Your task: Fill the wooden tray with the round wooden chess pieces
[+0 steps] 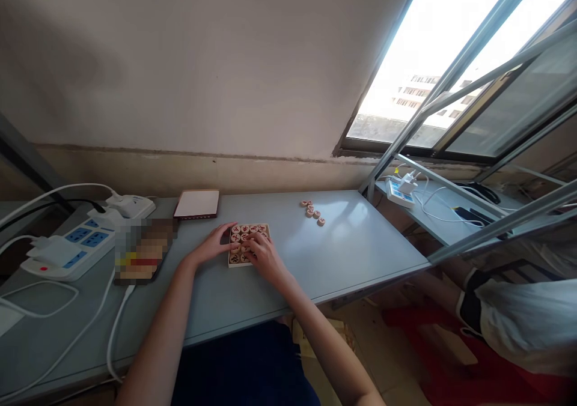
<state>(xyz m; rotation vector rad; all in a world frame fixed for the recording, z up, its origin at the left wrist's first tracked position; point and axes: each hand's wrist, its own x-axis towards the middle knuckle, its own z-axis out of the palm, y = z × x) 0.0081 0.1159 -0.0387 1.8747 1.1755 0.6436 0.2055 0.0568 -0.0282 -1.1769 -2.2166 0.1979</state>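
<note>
Round wooden Chinese chess pieces with carved characters lie in rows in a shallow, pale box on the desk. My left hand is at the box's left side, its fingers at the far left corner and its thumb over the near pieces, steadying it. My right hand reaches over the right part of the box. Its fingers are bent and pressed down on a piece among the others, and they hide several pieces beneath. A loose group of several more chess pieces lies on the desk to the right.
A white-topped, dark red box lid lies by the wall. Left of me are a power strip, white cables and a blurred phone. A metal frame stands at the right, with another person's leg beyond.
</note>
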